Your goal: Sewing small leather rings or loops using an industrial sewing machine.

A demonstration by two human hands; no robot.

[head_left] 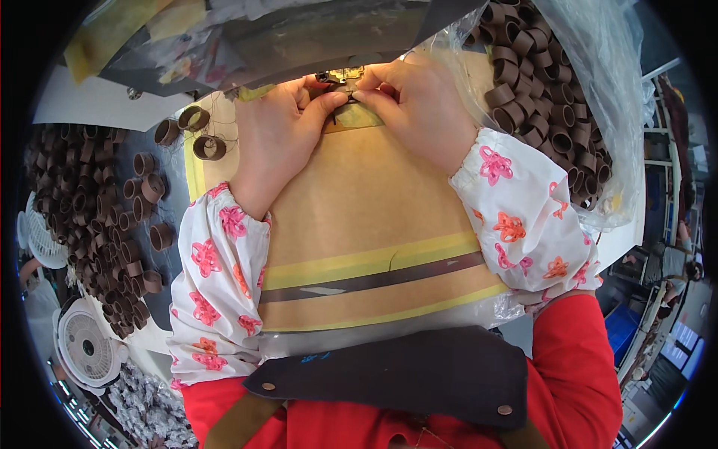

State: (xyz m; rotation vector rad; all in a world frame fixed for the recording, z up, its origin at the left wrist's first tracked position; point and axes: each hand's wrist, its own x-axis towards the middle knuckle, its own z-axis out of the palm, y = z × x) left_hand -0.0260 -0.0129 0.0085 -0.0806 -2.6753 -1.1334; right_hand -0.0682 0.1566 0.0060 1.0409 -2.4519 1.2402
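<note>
Both hands meet under the lit working area of a sewing machine (344, 74), thumb tips almost touching. My left hand (278, 131) is closed, its thumb and fingers pinched at a small dark piece by the metal presser parts. My right hand (419, 103) pinches at the same spot from the other side. Fingers cover most of that piece, so I cannot make out its kind. Left of my left hand, a few brown fabric rings (209, 147) lie loose among dark threads.
A tan work surface (359, 194) edged with yellow tape lies between my forearms. Many brown rings (93, 202) are heaped at the left; more rings (535, 90) fill a clear plastic bag (609, 82) at the right. A white fan (88, 346) stands at lower left.
</note>
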